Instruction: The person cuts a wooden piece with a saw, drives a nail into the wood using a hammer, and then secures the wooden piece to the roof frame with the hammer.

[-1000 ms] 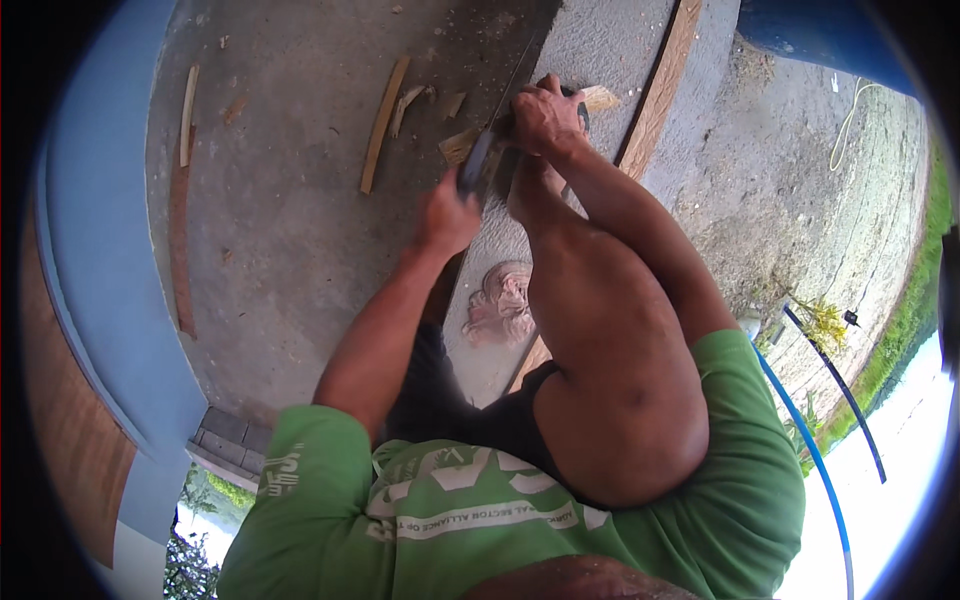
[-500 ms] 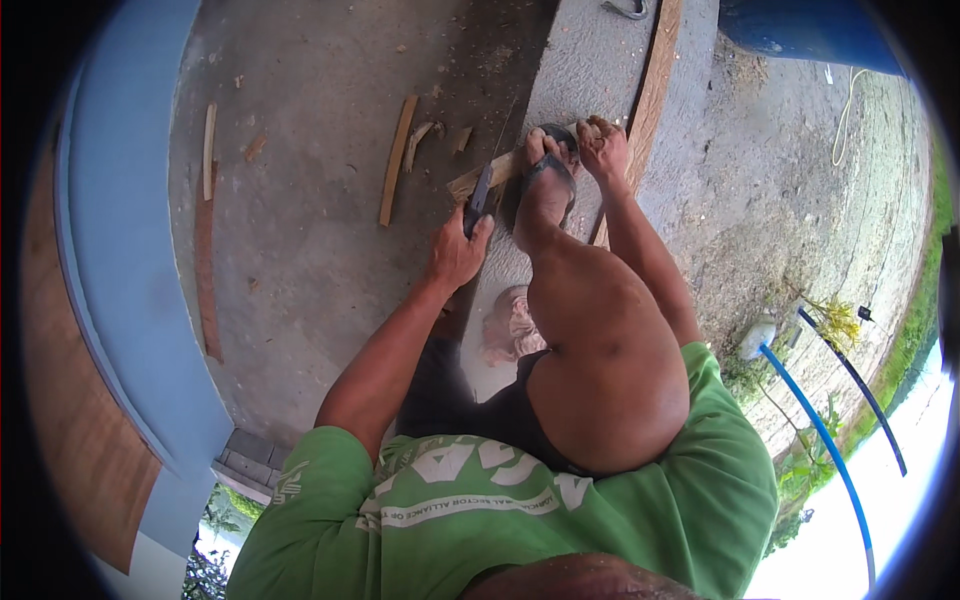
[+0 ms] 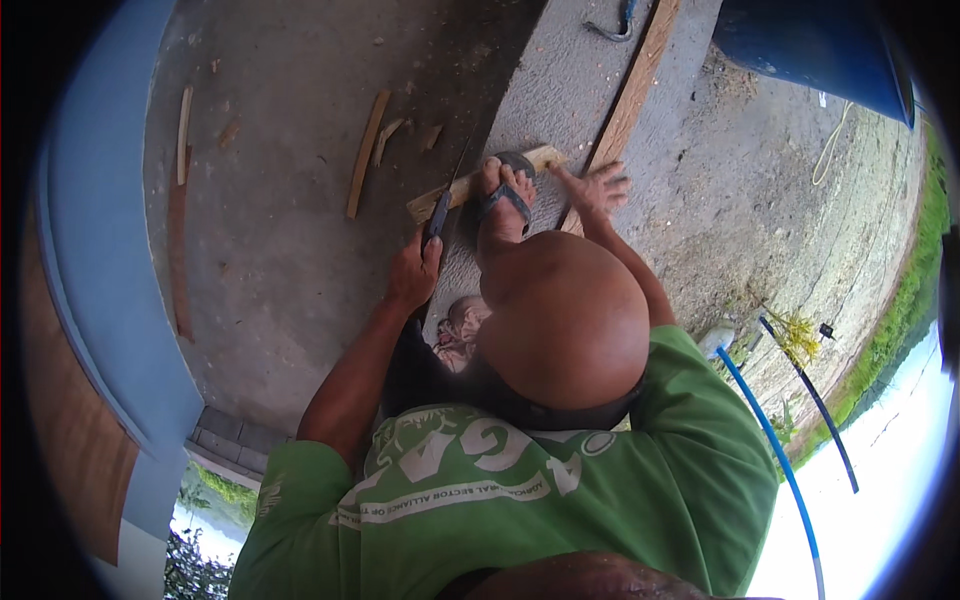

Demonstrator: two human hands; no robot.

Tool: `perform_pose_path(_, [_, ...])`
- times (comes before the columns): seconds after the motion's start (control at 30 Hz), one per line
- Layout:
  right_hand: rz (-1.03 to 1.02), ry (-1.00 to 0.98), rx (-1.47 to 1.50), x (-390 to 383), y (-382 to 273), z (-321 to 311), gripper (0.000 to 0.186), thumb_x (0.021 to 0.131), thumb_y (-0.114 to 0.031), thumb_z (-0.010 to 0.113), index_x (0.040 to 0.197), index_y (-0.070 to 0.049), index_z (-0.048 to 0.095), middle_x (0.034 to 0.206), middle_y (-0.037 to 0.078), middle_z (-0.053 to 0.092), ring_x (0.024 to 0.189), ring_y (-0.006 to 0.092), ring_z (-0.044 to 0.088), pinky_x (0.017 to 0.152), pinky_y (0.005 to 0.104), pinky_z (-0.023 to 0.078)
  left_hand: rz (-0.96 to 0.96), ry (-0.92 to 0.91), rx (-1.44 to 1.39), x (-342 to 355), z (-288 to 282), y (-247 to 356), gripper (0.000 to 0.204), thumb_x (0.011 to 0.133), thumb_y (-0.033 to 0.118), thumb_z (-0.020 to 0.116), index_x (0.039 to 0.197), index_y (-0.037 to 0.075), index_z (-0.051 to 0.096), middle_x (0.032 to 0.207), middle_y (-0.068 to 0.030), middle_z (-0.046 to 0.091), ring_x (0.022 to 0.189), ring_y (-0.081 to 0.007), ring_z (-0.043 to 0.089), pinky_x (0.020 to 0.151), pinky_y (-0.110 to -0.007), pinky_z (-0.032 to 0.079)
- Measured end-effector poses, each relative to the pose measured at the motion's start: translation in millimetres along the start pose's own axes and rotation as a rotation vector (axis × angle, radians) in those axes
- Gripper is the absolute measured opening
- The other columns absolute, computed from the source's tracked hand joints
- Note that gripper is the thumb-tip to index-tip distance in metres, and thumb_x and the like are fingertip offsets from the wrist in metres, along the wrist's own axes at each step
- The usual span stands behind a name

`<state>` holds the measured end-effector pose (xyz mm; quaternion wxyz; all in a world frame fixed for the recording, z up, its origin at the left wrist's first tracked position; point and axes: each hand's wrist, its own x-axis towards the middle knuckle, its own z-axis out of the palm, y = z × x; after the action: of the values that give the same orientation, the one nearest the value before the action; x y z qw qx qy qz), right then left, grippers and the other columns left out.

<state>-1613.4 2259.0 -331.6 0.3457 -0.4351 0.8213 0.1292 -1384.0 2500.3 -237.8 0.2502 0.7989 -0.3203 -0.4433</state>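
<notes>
A short wooden strip (image 3: 541, 157) lies across the edge of a concrete step (image 3: 560, 80). My sandalled foot (image 3: 503, 196) presses down on it, below my raised knee (image 3: 565, 320). My left hand (image 3: 415, 270) grips the dark handle of a handsaw (image 3: 447, 195), whose thin blade crosses the strip near its left end. My right hand (image 3: 597, 187) is to the right of the foot, fingers spread and holding nothing, resting by the strip's right end and a long plank (image 3: 635, 90).
Wood offcuts (image 3: 365, 152) and a thin slat (image 3: 183, 120) lie on the lower concrete floor. A blue barrel (image 3: 820, 40) stands at the top right, a blue hose (image 3: 770, 440) runs at the right, and a blue wall base (image 3: 90, 260) curves along the left. My other foot (image 3: 460, 325) rests below.
My right hand has come off the saw area and moved right, fingers now spread beside the foot. My left hand with the saw has slid down and left along the strip.
</notes>
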Motion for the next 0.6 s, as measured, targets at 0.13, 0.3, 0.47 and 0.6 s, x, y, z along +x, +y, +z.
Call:
perform_pose_path(0.13, [-0.002, 0.014, -0.016, -4, 6, 1, 0.159, 0.048, -0.076, 0.084, 0.157, -0.015, -0.016, 0.161, 0.027, -0.016, 0.147, 0.0509, -0.014, 0.113, 0.0721, 0.011, -0.148, -0.058, 0.079, -41, -25, 12, 0.047, 0.098, 0.036, 0.052, 0.127, 0.000, 0.057, 0.091, -0.0327, 0.065, 0.091, -0.0510, 0.063, 0.074, -0.052, 0.052])
perform_pose_path(0.3, [0.025, 0.027, -0.056, 4, 10, -6, 0.158, 0.048, -0.079, 0.081, 0.157, -0.015, -0.014, 0.161, 0.026, -0.016, 0.149, 0.0494, -0.010, 0.114, 0.0704, 0.010, -0.155, -0.030, 0.061, -171, -79, 45, 0.050, 0.097, 0.034, 0.054, 0.131, -0.003, 0.055, 0.093, -0.0316, 0.067, 0.094, -0.0495, 0.065, 0.079, -0.049, 0.053])
perform_pose_path(0.47, [0.016, 0.029, -0.073, 2, 4, 0, 0.158, 0.049, -0.079, 0.081, 0.157, -0.015, -0.014, 0.161, 0.025, -0.017, 0.149, 0.0486, -0.010, 0.114, 0.0705, 0.011, -0.120, 0.022, 0.000, -146, -58, 30, 0.048, 0.096, 0.031, 0.055, 0.135, 0.002, 0.054, 0.099, -0.0308, 0.067, 0.096, -0.0489, 0.064, 0.081, -0.051, 0.053])
perform_pose_path(0.6, [-0.009, 0.084, -0.108, 12, 8, 12, 0.157, 0.050, -0.081, 0.080, 0.157, -0.014, -0.014, 0.161, 0.025, -0.016, 0.149, 0.0491, -0.010, 0.114, 0.0711, 0.013, -0.116, 0.014, 0.038, 21, 10, 22, 0.041, 0.097, 0.037, 0.054, 0.109, -0.001, 0.063, 0.090, -0.0302, 0.066, 0.090, -0.0514, 0.063, 0.077, -0.055, 0.052])
